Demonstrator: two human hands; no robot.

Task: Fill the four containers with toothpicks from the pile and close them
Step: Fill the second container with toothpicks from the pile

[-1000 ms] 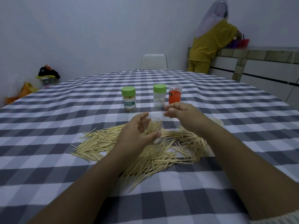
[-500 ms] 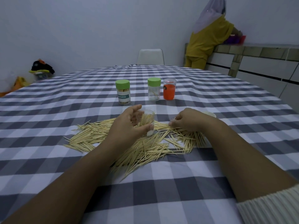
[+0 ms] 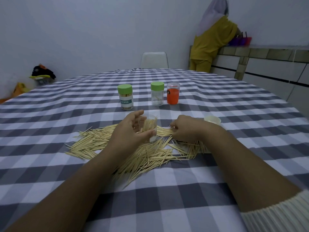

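Fingertips of right hand (image 3: 185, 128) hidden, buried in toothpick pile (image 3: 142, 153).

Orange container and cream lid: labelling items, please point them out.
orange container (image 3: 173, 97), head view, on its orange body.
cream lid (image 3: 212, 120), head view, on its top rim.

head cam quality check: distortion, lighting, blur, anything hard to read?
Head view: wide-angle warp bows the checked tablecloth and stretches both forearms at the bottom edge; light is dim, cool and flat, no hard shadows or glare; left hand and right hand are reasonably sharp; the clear container the left hand holds has faint walls, its toothpicks read better; toothpick pile sticks blur together lower down.
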